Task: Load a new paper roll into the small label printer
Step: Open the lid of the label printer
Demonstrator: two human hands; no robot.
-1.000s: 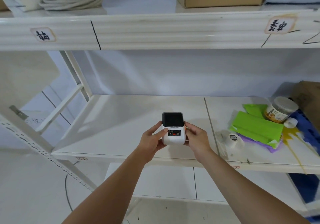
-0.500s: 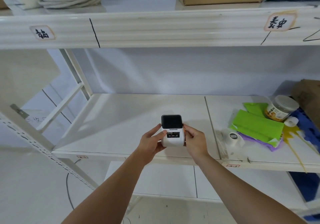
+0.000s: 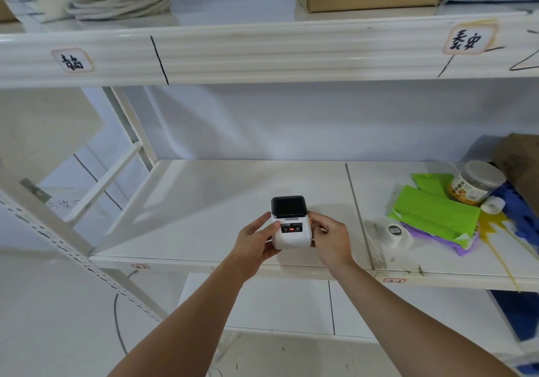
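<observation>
White printer (image 3: 291, 230), black lid shut

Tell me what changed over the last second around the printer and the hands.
Almost nothing. Both hands keep their grip on the label printer, left hand and right hand on its sides; any shift looks like camera motion. Its dark lid remains shut, and the paper roll lies untouched on the shelf.

White label printer (image 3: 291, 226), dark lid shut; paper roll (image 3: 394, 232) lying rightward
</observation>
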